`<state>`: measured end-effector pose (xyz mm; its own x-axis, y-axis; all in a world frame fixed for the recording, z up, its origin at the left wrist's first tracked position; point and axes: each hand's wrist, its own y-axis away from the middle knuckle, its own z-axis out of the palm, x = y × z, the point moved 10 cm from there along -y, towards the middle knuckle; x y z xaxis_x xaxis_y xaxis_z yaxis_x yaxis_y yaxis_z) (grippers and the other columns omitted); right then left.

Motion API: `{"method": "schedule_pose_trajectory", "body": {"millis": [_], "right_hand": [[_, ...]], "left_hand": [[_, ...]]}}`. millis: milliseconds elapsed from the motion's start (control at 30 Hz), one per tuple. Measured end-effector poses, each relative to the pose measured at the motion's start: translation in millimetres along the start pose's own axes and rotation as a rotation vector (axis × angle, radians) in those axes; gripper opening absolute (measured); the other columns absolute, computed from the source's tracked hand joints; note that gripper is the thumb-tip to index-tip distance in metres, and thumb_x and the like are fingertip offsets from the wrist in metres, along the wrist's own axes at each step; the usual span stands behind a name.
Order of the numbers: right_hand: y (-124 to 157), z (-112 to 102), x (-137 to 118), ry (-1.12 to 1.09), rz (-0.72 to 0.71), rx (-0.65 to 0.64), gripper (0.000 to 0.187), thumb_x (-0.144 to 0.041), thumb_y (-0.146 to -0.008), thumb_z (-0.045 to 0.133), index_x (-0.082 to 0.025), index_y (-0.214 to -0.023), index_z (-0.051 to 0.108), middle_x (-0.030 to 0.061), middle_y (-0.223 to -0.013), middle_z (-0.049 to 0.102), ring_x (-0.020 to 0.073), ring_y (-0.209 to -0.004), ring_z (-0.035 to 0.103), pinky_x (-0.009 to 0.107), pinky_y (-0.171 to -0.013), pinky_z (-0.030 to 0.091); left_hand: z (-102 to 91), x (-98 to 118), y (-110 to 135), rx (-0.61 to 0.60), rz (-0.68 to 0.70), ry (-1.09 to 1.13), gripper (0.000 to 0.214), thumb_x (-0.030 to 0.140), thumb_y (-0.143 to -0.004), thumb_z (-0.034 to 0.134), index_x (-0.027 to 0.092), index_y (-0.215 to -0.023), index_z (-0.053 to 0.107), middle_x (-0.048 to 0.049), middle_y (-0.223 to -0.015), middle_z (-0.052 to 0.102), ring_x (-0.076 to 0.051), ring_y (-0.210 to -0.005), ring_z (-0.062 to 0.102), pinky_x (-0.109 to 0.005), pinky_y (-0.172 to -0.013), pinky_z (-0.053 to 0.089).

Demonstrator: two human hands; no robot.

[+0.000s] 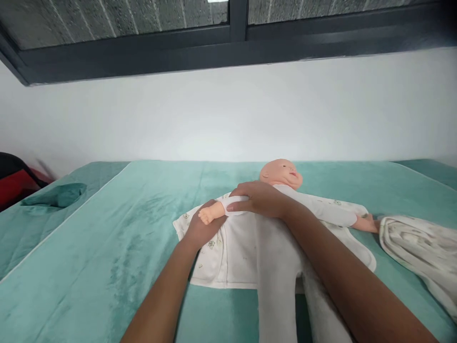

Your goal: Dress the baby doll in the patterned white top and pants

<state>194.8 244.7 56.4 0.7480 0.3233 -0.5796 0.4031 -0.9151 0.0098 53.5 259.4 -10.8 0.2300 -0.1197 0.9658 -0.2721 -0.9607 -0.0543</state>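
A baby doll (pixel 282 174) lies on its back on a teal blanket (pixel 124 238), dressed in an open white patterned garment (pixel 228 252). My left hand (pixel 200 231) is closed around the doll's forearm (pixel 212 213) near its small hand. Over the sleeve at that arm lies my right hand (pixel 259 199), fingers pressed on the white cloth. The doll's other arm (pixel 366 223) stretches out to the right. Its white legs run toward me under my right forearm.
A folded white cloth (pixel 421 252) lies at the right, next to the doll's outstretched hand. A dark green pillow (pixel 57 195) and a red and black object (pixel 14 183) sit at the far left. A white wall and a dark window frame stand behind the bed.
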Motion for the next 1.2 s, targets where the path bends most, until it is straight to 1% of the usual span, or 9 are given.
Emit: {"method": "schedule_pose_trajectory", "body": {"millis": [100,267,500,733,867,967,1033,1100,1200], "right_hand": [[-0.1,-0.5,0.3,0.006,0.006,0.013,0.042,-0.067,-0.083,0.053,-0.032,-0.097,0.072,0.0009,-0.101,0.070,0.0234,-0.090,0.062,0.031,-0.069,0.041],[-2.1,0.7,0.7,0.111,0.049,0.036,0.040,-0.066,-0.083,0.053,-0.032,-0.091,0.072,0.0022,-0.097,0.070,0.0246,-0.090,0.060,0.032,-0.070,0.039],[-3.3,6.2,4.3,0.295,0.114,-0.011,0.038,-0.061,-0.085,0.051,-0.031,-0.093,0.072,0.0049,-0.096,0.070,0.0255,-0.087,0.060,0.035,-0.071,0.037],[-11.0,16.4,-8.4,0.526,0.077,0.039,0.031,-0.045,-0.089,0.050,-0.022,-0.092,0.069,0.0115,-0.093,0.069,0.0271,-0.086,0.062,0.039,-0.079,0.038],[6.3,1.3,-14.3,0.369,-0.010,0.134,0.020,-0.030,-0.087,0.051,-0.020,-0.092,0.067,0.0102,-0.098,0.069,0.0236,-0.086,0.062,0.033,-0.073,0.040],[55.1,-45.6,25.4,0.162,0.137,0.524,0.027,-0.036,-0.092,0.043,-0.024,-0.101,0.065,0.0059,-0.107,0.069,0.0215,-0.095,0.061,0.030,-0.075,0.040],[102.2,-64.2,71.3,0.185,0.377,0.726,0.030,-0.038,-0.094,0.039,-0.023,-0.092,0.065,0.0073,-0.096,0.070,0.0222,-0.086,0.061,0.030,-0.070,0.038],[140.4,-61.4,116.7,0.217,0.624,0.730,0.037,-0.046,-0.094,0.037,-0.022,-0.085,0.064,0.0081,-0.081,0.069,0.0239,-0.075,0.059,0.031,-0.062,0.032],[163.6,-45.9,146.4,0.151,0.659,0.673,0.040,-0.054,-0.094,0.037,-0.023,-0.096,0.063,0.0079,-0.080,0.071,0.0248,-0.073,0.061,0.031,-0.060,0.030]], "left_hand": [[-9.9,9.0,-4.4,0.022,0.039,-0.042,0.010,0.024,-0.067,0.072,0.019,-0.071,0.064,-0.0013,-0.073,0.064,-0.018,-0.072,0.056,-0.027,-0.064,0.042],[-32.7,-3.4,-1.5,0.214,-0.171,0.515,0.031,0.042,-0.071,0.073,0.019,-0.074,0.053,0.0042,-0.062,0.054,-0.012,-0.055,0.052,-0.024,-0.053,0.041],[-32.2,16.7,3.0,0.118,-0.103,0.705,0.031,0.040,-0.072,0.075,0.019,-0.074,0.053,0.0042,-0.062,0.055,-0.011,-0.053,0.052,-0.025,-0.055,0.045],[18.5,36.0,21.1,-0.082,-0.077,0.647,0.032,0.042,-0.072,0.077,0.019,-0.087,0.061,0.0024,-0.068,0.061,-0.012,-0.057,0.055,-0.022,-0.055,0.043],[56.7,36.4,35.5,-0.222,-0.133,0.615,0.031,0.039,-0.074,0.077,0.019,-0.095,0.066,0.0009,-0.076,0.065,-0.012,-0.064,0.059,-0.022,-0.060,0.044],[55.1,26.7,35.4,-0.173,-0.154,0.676,0.030,0.036,-0.073,0.078,0.017,-0.095,0.069,-0.0016,-0.079,0.069,-0.013,-0.068,0.062,-0.023,-0.065,0.047],[46.5,18.9,32.3,-0.111,-0.167,0.704,0.032,0.033,-0.072,0.079,0.016,-0.097,0.071,-0.0036,-0.081,0.071,-0.015,-0.070,0.064,-0.025,-0.069,0.048],[38.7,15.8,29.2,-0.055,-0.168,0.729,0.033,0.032,-0.071,0.080,0.015,-0.097,0.071,-0.0041,-0.081,0.072,-0.016,-0.069,0.064,-0.026,-0.070,0.048],[39.7,24.9,26.5,-0.038,-0.165,0.740,0.032,0.032,-0.070,0.079,0.014,-0.095,0.071,-0.0039,-0.080,0.071,-0.016,-0.068,0.064,-0.026,-0.068,0.048]]}}
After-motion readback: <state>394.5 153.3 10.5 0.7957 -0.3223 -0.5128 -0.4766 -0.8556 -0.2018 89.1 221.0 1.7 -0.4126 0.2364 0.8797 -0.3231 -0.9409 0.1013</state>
